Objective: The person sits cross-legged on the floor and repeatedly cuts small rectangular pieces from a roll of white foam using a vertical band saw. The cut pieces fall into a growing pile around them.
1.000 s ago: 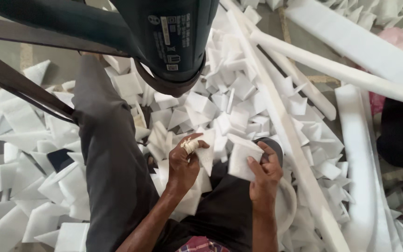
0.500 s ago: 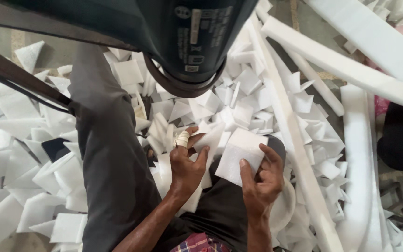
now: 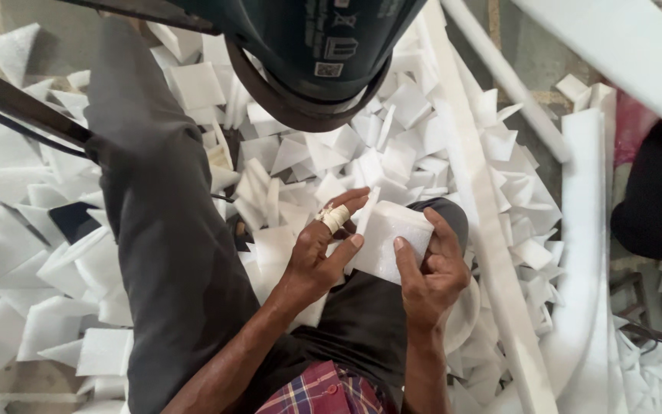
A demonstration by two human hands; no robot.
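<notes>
1. You sit over a floor littered with white foam offcuts (image 3: pixel 415 146), holding one white foam square (image 3: pixel 389 239) between both hands above your lap, just in front of the dark trousers (image 3: pixel 162 230).

2. Your left hand (image 3: pixel 317 257) closes on the square's near-left edge, thumb on its face and fingers behind; a pale bandage (image 3: pixel 335 218) wraps one finger. Keep that finger's pressure light so the wrap does not catch the edge.

3. Your right hand (image 3: pixel 432 270) grips the right side, thumb pressed on the face and fingers curled around the far edge. Hold by the borders rather than the middle; soft foam probably dents under a hard pinch.

4. The piece sits tilted, one corner pointing up toward the dark machine housing (image 3: pixel 308 54) overhead. Square it to your view before working it, so both edges can be checked at once.

5. Long white foam strips (image 3: pixel 492 253) run along your right, close to your elbow. Keep your forearm tucked in, as a wide swing would likely knock them.
</notes>
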